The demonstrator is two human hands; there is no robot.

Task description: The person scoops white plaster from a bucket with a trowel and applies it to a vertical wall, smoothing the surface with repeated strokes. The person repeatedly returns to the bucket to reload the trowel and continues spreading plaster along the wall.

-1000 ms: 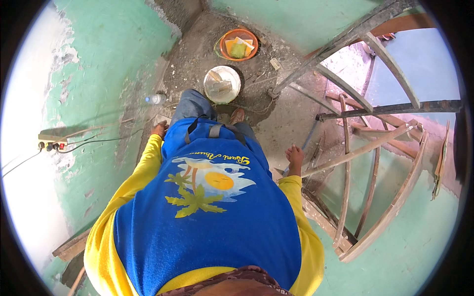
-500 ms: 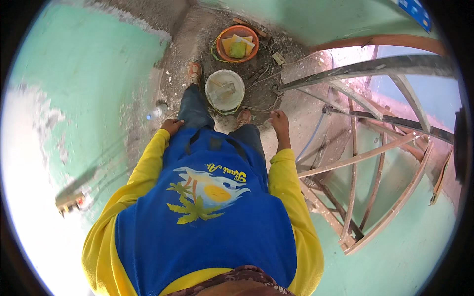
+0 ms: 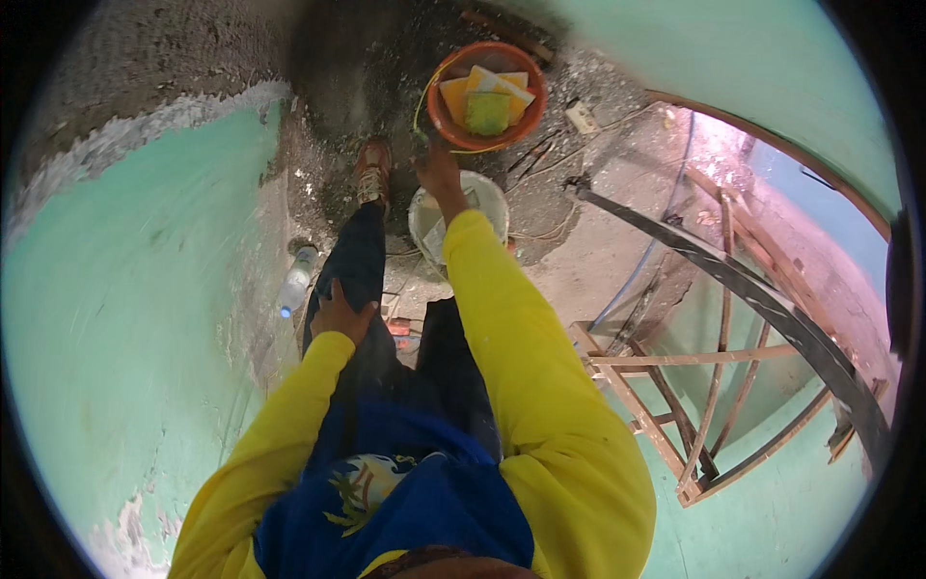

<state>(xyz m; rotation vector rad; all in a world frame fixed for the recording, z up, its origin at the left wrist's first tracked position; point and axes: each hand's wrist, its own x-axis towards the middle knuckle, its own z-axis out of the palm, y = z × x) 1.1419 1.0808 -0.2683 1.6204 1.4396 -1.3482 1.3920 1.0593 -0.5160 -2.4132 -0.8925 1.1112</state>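
Basin of round orange plastic (image 3: pixel 537 111) stands at the far side on the stained grey concrete floor (image 3: pixel 598 251), holding yellow sheet-like pieces (image 3: pixel 453 96) and a soft-looking green square pad (image 3: pixel 487 114), probably kept together there to stay off the grit. Its thin yellow-green handle (image 3: pixel 419 108) hangs slack around the left and near sides. Just nearer stands a round white bucket (image 3: pixel 498 214) with pale flat shapes (image 3: pixel 435 237) inside, too covered by the arm to identify; the two containers seem set close together for easy reach. A clear plastic bottle with a blue cap (image 3: pixel 297 280) lies by the green wall (image 3: pixel 145 289) on the left, seemingly out of the footway.

The right hand (image 3: pixel 440 176) is over the bucket, its fingers pointing to the basin's near left edge; blur hides whether they are closed on the handle, so I cannot tell. That arm, in a yellow sleeve (image 3: pixel 521 338), stretches nearly straight. The left hand (image 3: pixel 342 317) rests unclenched and empty on the left blue-trousered leg (image 3: pixel 352 251), elbow slightly bent, palm down, probably propping the forward lean.
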